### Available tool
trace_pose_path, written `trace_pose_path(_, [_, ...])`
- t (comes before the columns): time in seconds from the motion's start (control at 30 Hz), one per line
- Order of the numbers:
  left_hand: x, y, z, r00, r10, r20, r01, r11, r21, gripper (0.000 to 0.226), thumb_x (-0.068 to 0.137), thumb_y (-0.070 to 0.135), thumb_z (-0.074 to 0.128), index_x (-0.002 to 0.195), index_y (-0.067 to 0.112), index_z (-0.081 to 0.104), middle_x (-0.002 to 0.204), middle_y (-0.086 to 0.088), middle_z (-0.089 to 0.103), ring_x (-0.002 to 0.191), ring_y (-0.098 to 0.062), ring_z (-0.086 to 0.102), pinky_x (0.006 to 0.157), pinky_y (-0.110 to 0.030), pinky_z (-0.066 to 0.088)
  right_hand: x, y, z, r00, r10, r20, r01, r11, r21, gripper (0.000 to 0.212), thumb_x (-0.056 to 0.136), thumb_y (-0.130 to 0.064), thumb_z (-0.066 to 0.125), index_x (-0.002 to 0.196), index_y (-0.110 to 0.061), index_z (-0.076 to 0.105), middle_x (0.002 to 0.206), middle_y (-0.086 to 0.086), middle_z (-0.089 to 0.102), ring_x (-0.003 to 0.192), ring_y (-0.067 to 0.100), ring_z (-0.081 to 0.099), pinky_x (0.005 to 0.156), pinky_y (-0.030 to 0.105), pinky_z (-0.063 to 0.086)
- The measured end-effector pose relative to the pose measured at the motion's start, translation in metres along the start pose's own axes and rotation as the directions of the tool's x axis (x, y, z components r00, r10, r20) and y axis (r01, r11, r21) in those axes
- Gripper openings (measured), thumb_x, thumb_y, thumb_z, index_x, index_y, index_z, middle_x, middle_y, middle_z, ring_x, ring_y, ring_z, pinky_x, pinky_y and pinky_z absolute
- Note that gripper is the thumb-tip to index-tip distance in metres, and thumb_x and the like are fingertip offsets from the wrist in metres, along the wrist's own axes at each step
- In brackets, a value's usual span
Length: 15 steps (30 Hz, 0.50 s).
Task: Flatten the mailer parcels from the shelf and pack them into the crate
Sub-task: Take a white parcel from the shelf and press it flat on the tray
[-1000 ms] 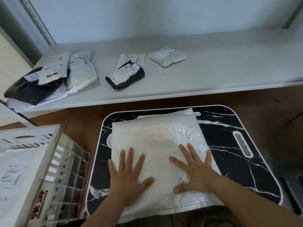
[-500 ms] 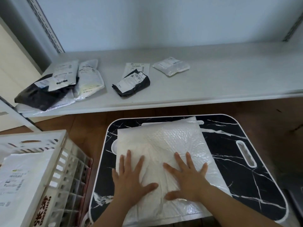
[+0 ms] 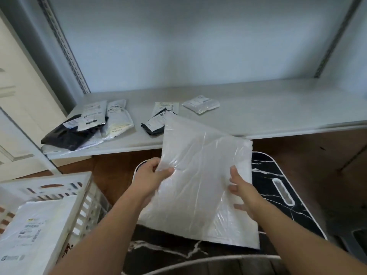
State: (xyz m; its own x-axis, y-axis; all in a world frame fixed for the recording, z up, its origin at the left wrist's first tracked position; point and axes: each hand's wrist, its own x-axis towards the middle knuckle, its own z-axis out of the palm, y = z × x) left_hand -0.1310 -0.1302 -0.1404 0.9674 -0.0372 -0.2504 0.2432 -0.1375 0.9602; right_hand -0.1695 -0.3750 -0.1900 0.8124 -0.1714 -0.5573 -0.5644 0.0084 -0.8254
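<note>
The shelf [image 3: 258,108] runs across the view from 9 to 3 o'clock, carrying the parcels not yet handled: a dark heap with white ones on it [image 3: 87,126] at 10 o'clock, a small black parcel [image 3: 155,124] near 12, and a small clear-wrapped parcel [image 3: 201,104] just right of it. Below the shelf sits the black marbled desk [image 3: 282,191], and at 8 o'clock the white slatted crate [image 3: 83,207], with a labelled white parcel [image 3: 29,231] already lying inside.

The white mailer [image 3: 200,181] is held tilted above the desk, its far corner rising in front of the shelf edge. It looks thin, light and floppy, with a glossy plastic skin that creases easily and is probably slippery, so the opposite side edges look the best place to hold it, keeping it taut so it does not sag.

The left hand [image 3: 149,175] pinches the mailer's left edge, thumb on top and fingers curled behind. The right hand [image 3: 242,189] grips the right edge, fingers curled under it.
</note>
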Motion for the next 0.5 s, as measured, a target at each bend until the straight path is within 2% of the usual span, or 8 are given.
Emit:
trace_pose_path(0.07, [-0.007,0.03,-0.003,0.994,0.079,0.077,-0.076,0.996,-0.039,0.018,0.079,0.0,0.071,0.095,0.002,0.064,0.088,-0.014,0.07,0.078,-0.027,0.066,0.074,-0.038,0.057,-0.004,-0.015,-0.015,0.997,-0.047,-0.067,0.059,0.98,0.191,0.092,0.078,-0.079,0.033,0.146,-0.018,0.034,0.135,0.011,0.053,0.118,0.025,0.051,0.103,0.051,0.04])
trace_pose_path(0.17, [-0.018,0.058,-0.015,0.963,0.237,0.13,-0.238,0.971,-0.005,0.023,0.075,-0.009,0.07,0.074,0.011,0.059,0.071,0.002,0.065,0.066,-0.01,0.062,0.062,-0.021,0.053,-0.014,-0.039,-0.038,0.992,-0.123,-0.043,0.129,0.88,0.456,0.095,0.076,-0.084,0.028,0.149,-0.024,0.028,0.129,0.015,0.058,0.113,0.03,0.059,0.099,0.055,0.043])
trace_pose_path(0.23, [-0.024,0.063,-0.023,0.936,0.32,0.146,-0.335,0.938,0.092,0.032,0.072,-0.018,0.067,0.067,0.012,0.056,0.063,0.01,0.06,0.061,-0.002,0.054,0.06,-0.013,0.045,-0.024,-0.052,-0.046,0.983,-0.181,0.01,0.143,0.804,0.577,0.099,0.07,-0.087,0.031,0.149,-0.027,0.028,0.131,0.018,0.056,0.112,0.034,0.06,0.097,0.059,0.043])
trace_pose_path(0.3, [-0.033,0.062,-0.03,0.905,0.375,0.202,-0.42,0.866,0.273,0.037,0.07,-0.02,0.065,0.062,0.015,0.055,0.061,0.012,0.056,0.059,0.003,0.05,0.06,-0.01,0.04,-0.032,-0.058,-0.048,0.974,-0.224,0.041,0.139,0.728,0.671,0.102,0.063,-0.088,0.039,0.145,-0.028,0.033,0.13,0.02,0.056,0.113,0.04,0.059,0.094,0.065,0.043])
trace_pose_path(0.37, [-0.037,0.052,-0.028,0.873,0.38,0.307,-0.487,0.706,0.514,0.04,0.065,-0.013,0.056,0.058,0.026,0.054,0.065,0.012,0.056,0.063,0.002,0.051,0.064,-0.014,0.039,-0.039,-0.063,-0.045,0.977,-0.212,0.022,0.132,0.682,0.72,0.095,0.065,-0.086,0.044,0.135,-0.023,0.042,0.125,0.02,0.057,0.111,0.041,0.058,0.091,0.065,0.044])
trace_pose_path(0.4, [-0.038,0.045,-0.025,0.87,0.34,0.357,-0.493,0.61,0.62,0.043,0.064,-0.011,0.051,0.058,0.032,0.052,0.07,0.011,0.056,0.07,-0.003,0.053,0.067,-0.017,0.038,-0.044,-0.065,-0.042,0.986,-0.168,0.007,0.113,0.697,0.708,0.087,0.07,-0.082,0.047,0.127,-0.017,0.047,0.12,0.019,0.058,0.107,0.039,0.059,0.088,0.061,0.047])
trace_pose_path(0.43, [-0.042,0.036,-0.02,0.878,0.276,0.391,-0.479,0.509,0.715,0.043,0.065,-0.01,0.048,0.06,0.033,0.05,0.078,0.01,0.056,0.077,-0.009,0.053,0.07,-0.02,0.038,-0.047,-0.064,-0.038,0.996,-0.088,-0.01,0.074,0.756,0.65,0.076,0.077,-0.075,0.051,0.116,-0.01,0.051,0.112,0.018,0.06,0.1,0.036,0.061,0.081,0.056,0.05])
trace_pose_path(0.5, [-0.051,0.015,-0.004,0.9,0.162,0.405,-0.436,0.311,0.844,0.035,0.074,-0.004,0.048,0.071,0.031,0.05,0.096,0.004,0.058,0.092,-0.019,0.055,0.078,-0.024,0.039,-0.054,-0.053,-0.027,0.996,0.086,-0.03,-0.068,0.919,0.389,0.05,0.084,-0.054,0.063,0.1,-0.007,0.056,0.097,0.017,0.061,0.085,0.032,0.062,0.071,0.048,0.051])
